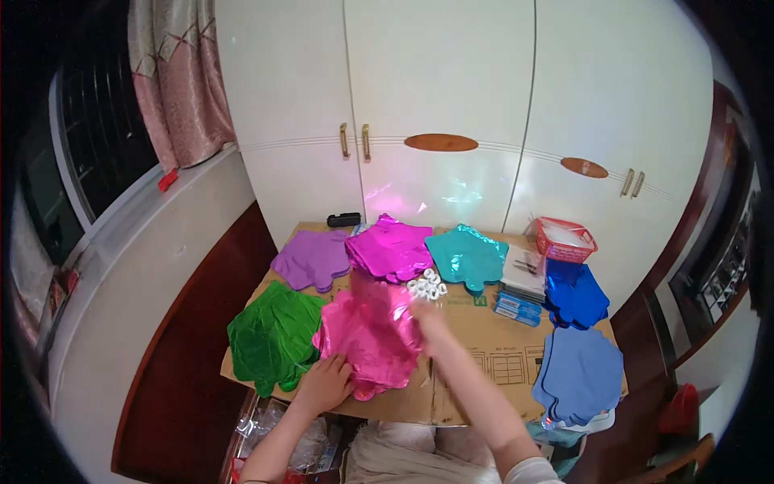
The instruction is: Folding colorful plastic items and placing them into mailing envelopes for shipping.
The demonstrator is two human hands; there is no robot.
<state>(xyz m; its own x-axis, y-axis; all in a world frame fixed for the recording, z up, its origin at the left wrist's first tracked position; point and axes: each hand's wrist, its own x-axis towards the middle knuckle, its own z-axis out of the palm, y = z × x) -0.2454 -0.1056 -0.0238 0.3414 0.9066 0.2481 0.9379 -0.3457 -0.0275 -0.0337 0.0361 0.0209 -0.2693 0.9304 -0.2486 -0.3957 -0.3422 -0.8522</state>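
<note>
Head view is showing a sheet of brown cardboard (484,347) lying flat and carrying everything else. On it, the hot-pink foil balloon stack (372,335) is lying directly under both hands. The left hand (325,384) is resting flat and spread on the stack's near edge, pressing rather than clasping. The right hand (426,319) is blurring at the stack's far right corner; it is touching the foil there, but I cannot tell whether the fingers are pinching a sheet or lying loose. Just left of the left hand, a green foil stack (272,337) is sitting beside the pink one. Beyond the hands, purple (313,258), magenta (389,246) and teal (468,256) stacks are lining the far edge. Well right of the right hand, light blue (579,373) and dark blue (574,294) stacks are lying. A red basket (564,239) is standing beyond those. Just past the right fingertips, small white rings (427,284) are clustering
</note>
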